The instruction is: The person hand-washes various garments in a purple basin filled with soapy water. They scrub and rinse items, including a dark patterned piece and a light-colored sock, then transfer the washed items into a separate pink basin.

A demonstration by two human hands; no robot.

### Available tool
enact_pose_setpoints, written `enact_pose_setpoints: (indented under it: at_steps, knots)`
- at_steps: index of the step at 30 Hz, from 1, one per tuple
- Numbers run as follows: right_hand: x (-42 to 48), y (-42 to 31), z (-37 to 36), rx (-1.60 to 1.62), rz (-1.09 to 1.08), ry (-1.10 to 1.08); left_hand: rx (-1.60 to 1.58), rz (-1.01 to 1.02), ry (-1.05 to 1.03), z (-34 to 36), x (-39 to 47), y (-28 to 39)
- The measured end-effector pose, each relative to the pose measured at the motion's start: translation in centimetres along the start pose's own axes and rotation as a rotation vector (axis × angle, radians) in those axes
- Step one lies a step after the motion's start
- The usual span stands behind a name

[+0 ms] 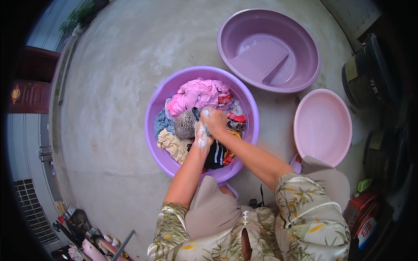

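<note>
A purple plastic basin (151, 143) full of wet clothes stands on the floor before me. Over its middle my left hand (203, 132), with white suds on its wrist, meets my right hand (214, 120). Both close on a bunched dark cloth, mostly hidden by the fingers. A leopard-print cloth (185, 124) lies beside my left hand and may be part of the same piece. Around them are a pink garment (199, 93), a cream cloth (173, 145), a blue-grey cloth (163, 123) and a black cloth with white stripes (215, 155).
A larger purple basin with a built-in washboard (264, 56) stands beyond, to the right. Nearer is a pale pink basin (321, 127). Dark buckets (369, 73) line the right side, above a red container (361, 205). Assorted items and a metal bar (123, 245) lie at lower left.
</note>
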State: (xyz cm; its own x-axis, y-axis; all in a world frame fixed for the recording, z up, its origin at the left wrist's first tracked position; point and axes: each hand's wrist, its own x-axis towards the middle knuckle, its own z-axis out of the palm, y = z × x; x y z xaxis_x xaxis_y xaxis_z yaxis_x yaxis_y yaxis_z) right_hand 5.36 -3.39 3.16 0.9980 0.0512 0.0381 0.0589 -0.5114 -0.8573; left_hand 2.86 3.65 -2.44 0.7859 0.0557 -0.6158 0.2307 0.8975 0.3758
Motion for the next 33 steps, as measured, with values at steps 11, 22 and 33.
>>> enact_pose_setpoints:
  at_steps: [11,22,33]
  knots:
    - [3.3,1.9,-1.8,-0.134,-0.183,0.048,0.046,-0.227,0.081,1.6,-3.0,1.5]
    - [-3.9,-2.8,-1.7,0.193,-0.4,-0.057,-0.277,0.144,-0.309,-0.2,-2.1,0.1]
    - [-3.2,-2.5,-0.3,-0.013,-0.176,-0.103,-0.896,-0.17,-0.652,-5.9,2.0,-0.6]
